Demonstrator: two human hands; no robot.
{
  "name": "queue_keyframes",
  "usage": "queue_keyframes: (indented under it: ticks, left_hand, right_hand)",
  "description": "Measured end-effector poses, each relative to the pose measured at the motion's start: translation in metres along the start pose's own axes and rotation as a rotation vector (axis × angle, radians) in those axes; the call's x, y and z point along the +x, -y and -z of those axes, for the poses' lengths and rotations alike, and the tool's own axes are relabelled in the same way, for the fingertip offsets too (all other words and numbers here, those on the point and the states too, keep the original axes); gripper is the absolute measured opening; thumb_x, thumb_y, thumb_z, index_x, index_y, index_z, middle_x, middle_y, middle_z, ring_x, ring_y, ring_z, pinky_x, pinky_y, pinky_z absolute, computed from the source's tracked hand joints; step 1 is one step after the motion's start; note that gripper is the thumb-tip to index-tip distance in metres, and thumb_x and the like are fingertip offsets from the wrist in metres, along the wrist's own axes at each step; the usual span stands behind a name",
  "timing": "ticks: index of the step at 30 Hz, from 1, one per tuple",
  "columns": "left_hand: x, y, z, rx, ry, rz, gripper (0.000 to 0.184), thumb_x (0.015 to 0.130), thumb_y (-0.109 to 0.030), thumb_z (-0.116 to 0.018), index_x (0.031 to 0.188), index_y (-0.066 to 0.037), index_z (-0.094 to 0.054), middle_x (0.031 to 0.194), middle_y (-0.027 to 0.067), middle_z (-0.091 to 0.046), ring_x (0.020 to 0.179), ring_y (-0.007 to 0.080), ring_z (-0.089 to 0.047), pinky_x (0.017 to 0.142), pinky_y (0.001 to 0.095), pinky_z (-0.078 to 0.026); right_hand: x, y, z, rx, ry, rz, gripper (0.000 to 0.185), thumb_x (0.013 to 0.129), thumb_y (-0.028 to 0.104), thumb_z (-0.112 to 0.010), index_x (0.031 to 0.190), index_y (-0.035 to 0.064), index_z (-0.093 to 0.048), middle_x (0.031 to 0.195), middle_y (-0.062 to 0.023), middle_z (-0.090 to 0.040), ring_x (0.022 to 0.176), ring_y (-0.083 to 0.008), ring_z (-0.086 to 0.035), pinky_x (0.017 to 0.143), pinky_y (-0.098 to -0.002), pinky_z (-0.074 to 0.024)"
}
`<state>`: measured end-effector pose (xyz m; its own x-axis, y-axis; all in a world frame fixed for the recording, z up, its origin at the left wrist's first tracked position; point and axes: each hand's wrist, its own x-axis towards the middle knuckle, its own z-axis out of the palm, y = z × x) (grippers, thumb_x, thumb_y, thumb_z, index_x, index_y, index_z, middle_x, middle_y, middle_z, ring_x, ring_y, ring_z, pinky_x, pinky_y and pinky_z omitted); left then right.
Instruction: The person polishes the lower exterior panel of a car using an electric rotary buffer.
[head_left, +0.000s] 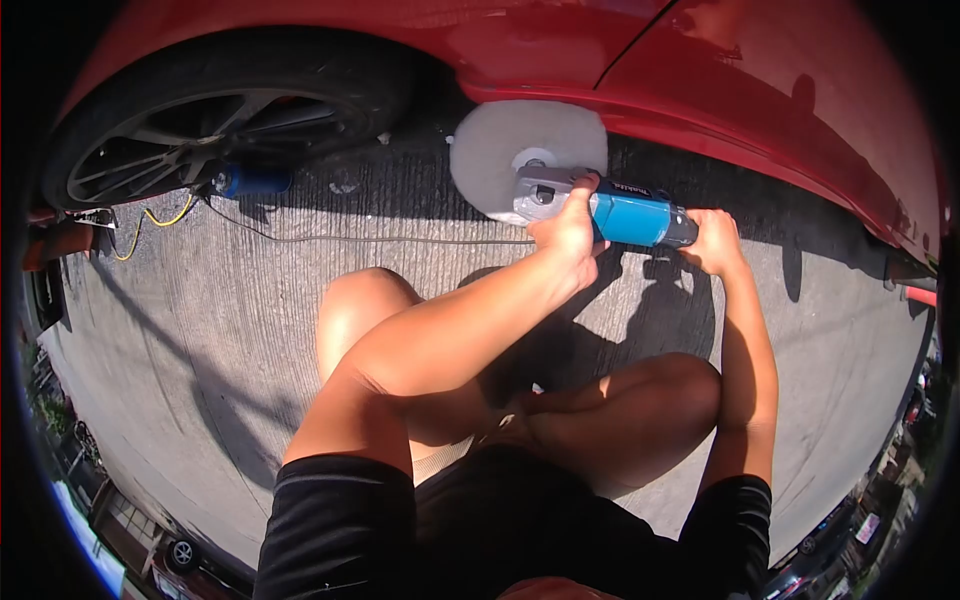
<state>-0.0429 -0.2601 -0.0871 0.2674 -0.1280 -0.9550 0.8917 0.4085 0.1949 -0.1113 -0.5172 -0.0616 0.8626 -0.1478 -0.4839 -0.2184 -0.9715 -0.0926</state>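
A blue and grey car polisher (632, 216) with a round white wool pad (500, 150) is held in both hands. My left hand (568, 235) is wrapped round the body just behind its grey head. At the rear end, my right hand (713, 241) grips the dark handle part. The pad's far edge meets the lower side of a red car (540, 70), beside the front or rear wheel; I cannot tell which. Whether the pad is spinning does not show. My fingers are partly hidden behind the tool.
The car's wheel (230, 130) stands at the upper left, with a blue cylindrical object (255, 181) near it. A dark cord (380, 240) runs across the grooved concrete (250, 290) to the polisher. A yellow cord (150, 222) lies at the left. My bent knees are close below the tool.
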Motion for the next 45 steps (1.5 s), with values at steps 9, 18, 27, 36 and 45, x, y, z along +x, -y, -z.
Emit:
queue_keyframes:
  ticks: [9,18,27,36,45]
  left_hand:
    - [0.019,0.014,-0.006,0.068,0.025,0.072,0.075,0.081,-0.047,-0.088,0.137,-0.007,-0.059,0.133,0.0132,-0.062,0.117,0.0284,-0.064,0.088,0.0524,-0.058]
    - [0.01,0.016,0.029,0.133,0.086,0.038,0.065,0.083,-0.049,-0.083,0.129,-0.008,-0.063,0.133,0.014,-0.061,0.113,0.0283,-0.066,0.085,0.0487,-0.062]
    - [-0.003,-0.015,0.034,0.101,0.143,-0.017,0.07,0.084,-0.045,-0.083,0.14,-0.012,-0.056,0.143,0.0129,-0.056,0.128,0.0297,-0.057,0.106,0.0567,-0.05]
    - [-0.017,-0.035,0.047,0.064,0.136,-0.035,0.064,0.085,-0.043,-0.083,0.137,-0.014,-0.06,0.147,0.0118,-0.053,0.128,0.0283,-0.056,0.101,0.054,-0.052]
    - [0.001,-0.043,0.057,0.04,0.146,0.054,0.058,0.088,-0.041,-0.081,0.134,-0.013,-0.061,0.144,0.0124,-0.054,0.126,0.0282,-0.057,0.099,0.0538,-0.053]
  right_hand:
    - [-0.01,-0.004,0.004,0.021,0.034,0.006,0.033,0.06,0.005,-0.075,0.092,0.0067,-0.074,0.089,-0.0221,-0.074,0.093,-0.0465,-0.071,0.082,-0.0517,-0.0576]
    - [-0.021,0.001,-0.026,0.211,0.021,0.252,0.028,0.064,0.005,-0.075,0.091,0.0058,-0.068,0.093,-0.0147,-0.072,0.091,-0.042,-0.071,0.077,-0.0472,-0.0565]
    - [-0.014,0.029,-0.004,0.14,-0.11,0.212,0.037,0.055,0.009,-0.08,0.09,0.0054,-0.07,0.092,-0.0162,-0.074,0.088,-0.042,-0.072,0.079,-0.0485,-0.0581]
    - [0.0,0.045,-0.006,0.111,-0.07,0.197,0.025,0.063,0.013,-0.078,0.085,0.0096,-0.069,0.087,-0.0144,-0.074,0.086,-0.0419,-0.073,0.077,-0.0506,-0.0591]
    - [0.004,0.053,-0.005,0.056,0.019,0.143,0.03,0.059,0.011,-0.077,0.088,0.008,-0.071,0.089,-0.0173,-0.074,0.087,-0.0426,-0.072,0.077,-0.0503,-0.0577]
